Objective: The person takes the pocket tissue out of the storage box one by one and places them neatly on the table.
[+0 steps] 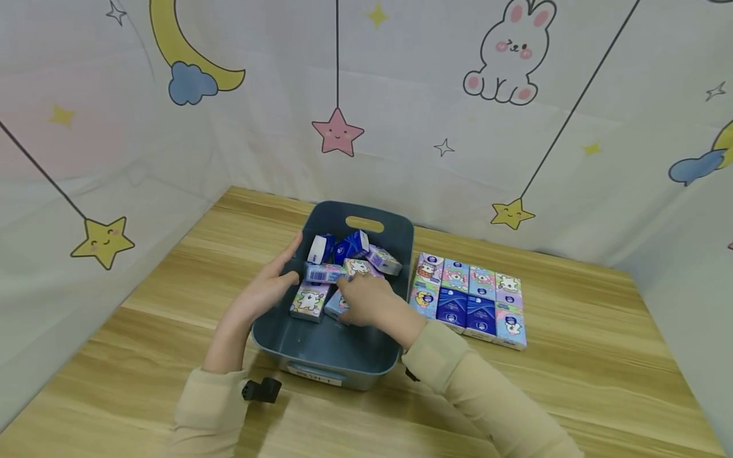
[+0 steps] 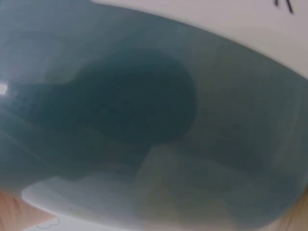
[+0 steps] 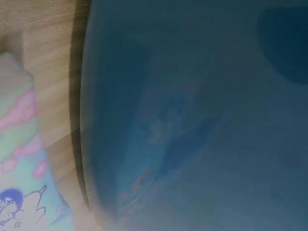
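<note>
A dark blue-grey plastic bin (image 1: 355,356) stands on the table with several small tissue packs inside, among them a dark blue pack (image 1: 352,246) and a white-and-green cartoon pack (image 1: 310,301). My right hand (image 1: 372,302) reaches into it, fingers bent down over a light blue tissue pack (image 1: 335,306) and close to a tilted pack with a barcode (image 1: 324,273). Its fingertips are partly hidden, so the grip does not show. At the bin's left rim rests my left hand (image 1: 266,289), fingers extended. The bin wall (image 2: 231,110) fills most of the left wrist view.
Right of the bin, several tissue packs (image 1: 482,312) lie side by side in two rows on the wooden table (image 1: 572,362). One patterned pack (image 3: 19,159) and the bin's wall (image 3: 110,96) show in the right wrist view. A printed cloth (image 1: 401,172) hangs behind.
</note>
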A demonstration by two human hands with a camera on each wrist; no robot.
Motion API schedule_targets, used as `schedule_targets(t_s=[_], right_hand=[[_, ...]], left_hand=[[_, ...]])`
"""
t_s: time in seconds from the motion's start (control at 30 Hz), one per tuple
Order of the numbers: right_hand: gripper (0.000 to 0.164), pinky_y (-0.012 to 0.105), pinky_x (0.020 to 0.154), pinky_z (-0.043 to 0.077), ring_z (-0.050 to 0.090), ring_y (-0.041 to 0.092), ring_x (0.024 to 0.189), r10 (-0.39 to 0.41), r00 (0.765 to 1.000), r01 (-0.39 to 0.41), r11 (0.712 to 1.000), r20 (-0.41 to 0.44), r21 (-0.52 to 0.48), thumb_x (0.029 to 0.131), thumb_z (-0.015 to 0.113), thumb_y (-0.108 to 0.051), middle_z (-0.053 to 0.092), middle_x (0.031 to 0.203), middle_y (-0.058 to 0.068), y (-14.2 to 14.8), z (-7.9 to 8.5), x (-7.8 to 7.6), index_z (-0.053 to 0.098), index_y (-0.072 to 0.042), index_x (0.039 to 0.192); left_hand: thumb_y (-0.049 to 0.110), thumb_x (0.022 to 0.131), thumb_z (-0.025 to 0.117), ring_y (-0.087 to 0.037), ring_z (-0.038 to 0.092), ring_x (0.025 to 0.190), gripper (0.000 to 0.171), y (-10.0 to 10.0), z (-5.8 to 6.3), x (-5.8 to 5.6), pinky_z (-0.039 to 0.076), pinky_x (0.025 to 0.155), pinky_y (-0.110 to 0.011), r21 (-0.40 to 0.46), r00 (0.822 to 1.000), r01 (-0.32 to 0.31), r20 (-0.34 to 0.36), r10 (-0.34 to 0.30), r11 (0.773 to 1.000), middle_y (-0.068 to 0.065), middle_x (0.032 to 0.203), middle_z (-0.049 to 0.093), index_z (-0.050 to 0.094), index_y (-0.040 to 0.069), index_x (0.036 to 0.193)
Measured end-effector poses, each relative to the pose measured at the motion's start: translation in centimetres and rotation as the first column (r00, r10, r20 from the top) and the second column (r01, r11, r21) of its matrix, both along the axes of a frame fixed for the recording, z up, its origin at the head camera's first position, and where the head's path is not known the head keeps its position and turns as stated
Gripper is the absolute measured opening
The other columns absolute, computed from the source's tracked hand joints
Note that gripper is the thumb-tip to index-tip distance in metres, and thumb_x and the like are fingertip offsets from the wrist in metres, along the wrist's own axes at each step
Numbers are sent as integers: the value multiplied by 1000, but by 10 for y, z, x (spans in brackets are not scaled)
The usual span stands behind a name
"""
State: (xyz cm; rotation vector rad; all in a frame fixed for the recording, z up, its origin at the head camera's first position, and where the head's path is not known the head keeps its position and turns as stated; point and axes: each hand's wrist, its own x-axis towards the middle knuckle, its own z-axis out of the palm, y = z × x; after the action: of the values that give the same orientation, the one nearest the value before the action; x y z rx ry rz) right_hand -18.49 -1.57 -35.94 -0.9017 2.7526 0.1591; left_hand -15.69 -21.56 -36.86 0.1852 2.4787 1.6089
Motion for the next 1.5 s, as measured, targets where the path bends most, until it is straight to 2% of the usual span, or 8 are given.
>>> schedule_targets(t_s=[0.23, 0.5, 0.73, 0.9, 1.2, 1.37, 1.5], right_hand=[[64, 40, 77, 56, 63, 24, 99, -10, 999, 9, 1000, 41, 6, 83, 70, -44, 59, 122, 12, -4, -1, -2, 50, -15, 136], [71, 39, 83, 56, 60, 27, 109, 13, 999, -15, 999, 51, 37, 83, 71, -41, 52, 131, 16, -7, -5, -3, 41, -15, 142], [71, 40, 92, 52, 55, 28, 117, 52, 995, -57, 997, 90, 59, 82, 73, -32, 46, 138, 13, -8, -8, -5, 39, -16, 142], [77, 43, 98, 49, 49, 31, 125, 45, 990, -53, 997, 134, 53, 78, 77, -29, 38, 144, 10, -9, -9, -4, 36, -19, 142], [83, 43, 100, 49, 50, 33, 126, 43, 989, -49, 998, 140, 37, 77, 78, -40, 39, 146, 14, -9, -9, -1, 34, -17, 144], [87, 45, 105, 45, 47, 33, 131, 72, 985, -84, 994, 156, 72, 79, 76, -40, 41, 149, 15, -8, -8, -2, 28, -16, 148], [91, 44, 108, 42, 42, 32, 136, 86, 978, -106, 990, 189, 95, 80, 75, -38, 36, 152, 14, -5, -4, -2, 24, -17, 151]], left_hand=[[7, 96, 36, -36, -5, 150, 72, -1, 1, 0, 4, 115, -66, 4, 1000, 3, -7, -3, 1000, -6, 164, -4, 1, 30, 155], [6, 96, 35, -37, -5, 150, 72, -3, 2, 1, 4, 115, -67, 9, 1000, 3, -13, -3, 1000, -8, 164, -3, 1, 27, 155], [7, 96, 36, -38, -4, 149, 71, -3, 0, 1, 4, 115, -66, -1, 1000, -1, -1, 1, 1000, -8, 164, -3, 1, 28, 155], [8, 96, 36, -38, -4, 149, 72, -2, -1, 1, 5, 115, -67, -5, 1000, 0, 5, 0, 1000, -7, 164, -4, 1, 29, 155], [8, 96, 36, -38, -4, 149, 71, -2, 1, 1, 5, 115, -67, -2, 1000, 4, -2, -4, 1000, -5, 164, -4, 1, 30, 155], [8, 96, 36, -38, -4, 149, 72, -1, 2, 1, 5, 114, -67, -2, 1000, 3, 3, -3, 1000, -5, 164, -3, 2, 31, 155], [8, 96, 36, -37, -4, 150, 72, 0, 1, 0, 6, 115, -66, 1, 1000, -2, 7, 2, 1000, -5, 164, -3, 2, 31, 155]])
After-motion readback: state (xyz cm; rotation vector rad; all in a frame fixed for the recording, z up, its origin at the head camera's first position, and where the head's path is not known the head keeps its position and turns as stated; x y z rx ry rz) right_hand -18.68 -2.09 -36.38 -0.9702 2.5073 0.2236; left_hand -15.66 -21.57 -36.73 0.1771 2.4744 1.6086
